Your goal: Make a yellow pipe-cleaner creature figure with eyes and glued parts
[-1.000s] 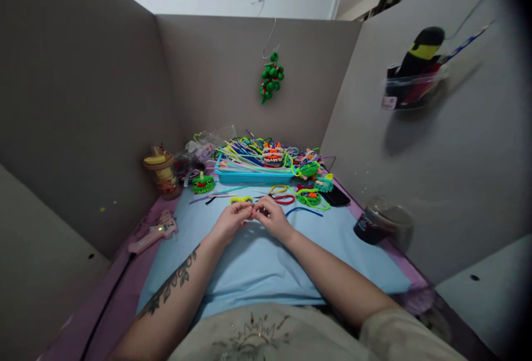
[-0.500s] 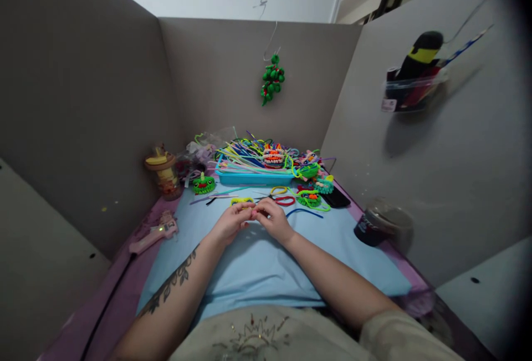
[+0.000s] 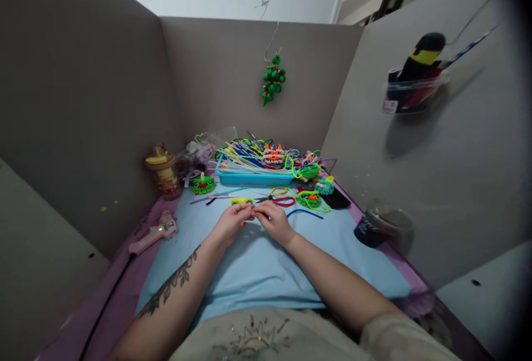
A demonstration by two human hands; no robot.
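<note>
My left hand (image 3: 233,222) and my right hand (image 3: 275,222) meet over the light blue cloth, fingertips pinched together. Between them is a small pink piece (image 3: 251,217), mostly covered by the fingers; its kind I cannot make out. Just beyond the hands lie scissors (image 3: 284,201) with red and yellow handles. A small yellow piece (image 3: 241,201) rests behind my left fingers. To the right of my right hand there is a dark blue pipe cleaner (image 3: 305,212) on the cloth.
A blue tray (image 3: 253,178) heaped with pipe cleaners stands at the back. A green pipe-cleaner figure (image 3: 203,184) sits left of it, another (image 3: 308,198) to the right near a black phone (image 3: 337,199). A pink glue gun (image 3: 155,234) lies left, a dark jar (image 3: 376,225) right.
My fingers have shifted slightly around the pink piece, and less of it shows now. Both hands stay in nearly the same place.
</note>
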